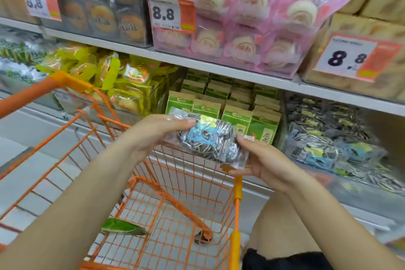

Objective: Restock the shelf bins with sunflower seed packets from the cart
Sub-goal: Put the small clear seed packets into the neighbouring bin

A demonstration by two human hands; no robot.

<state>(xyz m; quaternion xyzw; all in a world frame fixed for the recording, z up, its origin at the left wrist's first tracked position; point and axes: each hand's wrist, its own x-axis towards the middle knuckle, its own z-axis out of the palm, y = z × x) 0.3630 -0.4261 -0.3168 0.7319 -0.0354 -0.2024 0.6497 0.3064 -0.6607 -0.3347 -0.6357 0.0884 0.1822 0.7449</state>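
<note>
A clear sunflower seed packet [210, 138] with a blue label is held in the air above the orange cart [184, 201], in front of the lower shelf. My left hand [153, 136] grips its left end with fingers over the top. My right hand [260, 160] pinches its right end from below. To the right, a clear shelf bin [341, 149] holds several matching seed packets. One green packet [122, 227] lies on the cart's floor.
Green and brown boxes [236, 103] fill the bin straight ahead. Yellow snack bags [114, 76] lie in the bin to the left. Pink bun packs [247, 24] and price tags [172, 13] sit on the shelf above. The cart handle [39, 92] is at left.
</note>
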